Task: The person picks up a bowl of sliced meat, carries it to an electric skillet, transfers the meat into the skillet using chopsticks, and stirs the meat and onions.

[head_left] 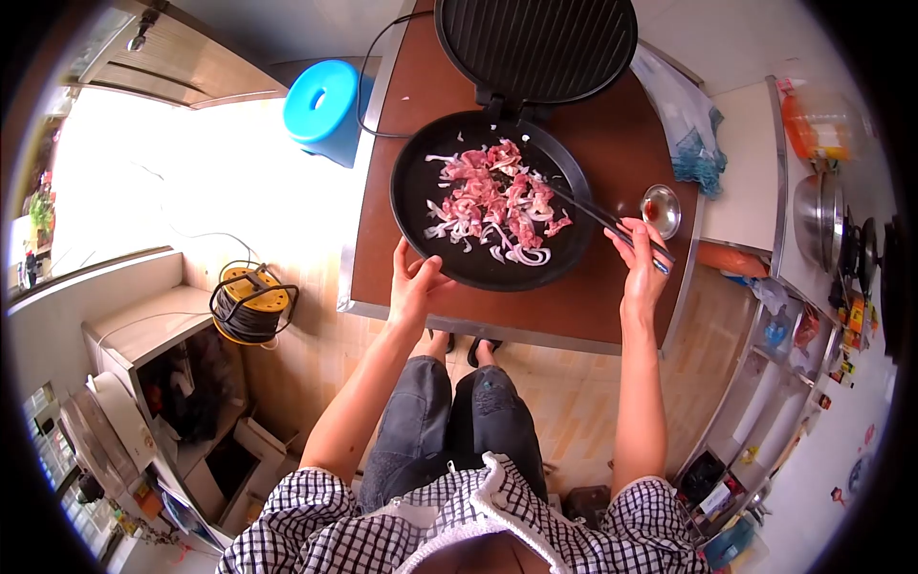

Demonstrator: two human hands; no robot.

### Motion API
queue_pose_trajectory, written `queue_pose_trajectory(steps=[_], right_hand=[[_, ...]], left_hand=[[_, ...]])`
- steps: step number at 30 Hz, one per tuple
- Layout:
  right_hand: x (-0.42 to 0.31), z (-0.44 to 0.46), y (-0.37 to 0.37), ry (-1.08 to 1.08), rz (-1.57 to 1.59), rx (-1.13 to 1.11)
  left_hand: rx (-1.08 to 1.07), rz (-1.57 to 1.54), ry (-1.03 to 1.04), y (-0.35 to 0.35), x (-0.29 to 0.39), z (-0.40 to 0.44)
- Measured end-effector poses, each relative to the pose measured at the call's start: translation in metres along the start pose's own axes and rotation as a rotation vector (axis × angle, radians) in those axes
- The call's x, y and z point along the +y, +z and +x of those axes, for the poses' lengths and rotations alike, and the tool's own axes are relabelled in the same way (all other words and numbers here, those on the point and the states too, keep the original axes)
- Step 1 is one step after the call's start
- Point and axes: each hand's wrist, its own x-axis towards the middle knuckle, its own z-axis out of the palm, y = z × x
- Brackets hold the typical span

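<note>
Sliced raw meat [497,191] and onion slices [528,255] lie spread in the round black pan [449,258] of an electric griddle, whose ridged lid [535,48] stands open behind it. My right hand [643,263] is closed around dark chopsticks [598,212], their tips among the meat at the pan's right side. At the pan's lower left edge is my left hand [416,285], thumb and fingers pinched close to the rim; whether they grip it is hard to tell. A small metal bowl [661,210] with a little red content sits right of the pan.
The brown table [382,273] has a metal edge. A blue stool [321,103] stands left of it, near the griddle's black cord [361,96]. A yellow cable reel [253,301] is at the lower left. Plastic bags [696,143] lie at the right, beside shelves [765,383].
</note>
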Motion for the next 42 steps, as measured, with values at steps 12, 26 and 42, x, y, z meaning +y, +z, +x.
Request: queue_pose_trajectory(steps=[12,26,42], right_hand=[[-0.011,-0.031,-0.007,0.24,0.162,-0.059],[-0.038,-0.042,0.002,0.295,-0.072,-0.419],[-0.005,-0.008,-0.024,0.161,-0.172,-0.303]], left_hand=[[-0.015,-0.016,0.001,-0.003,-0.004,0.002],[-0.012,-0.022,-0.012,-0.004,-0.01,0.003],[0.002,0.004,-0.016,-0.01,-0.017,0.008]])
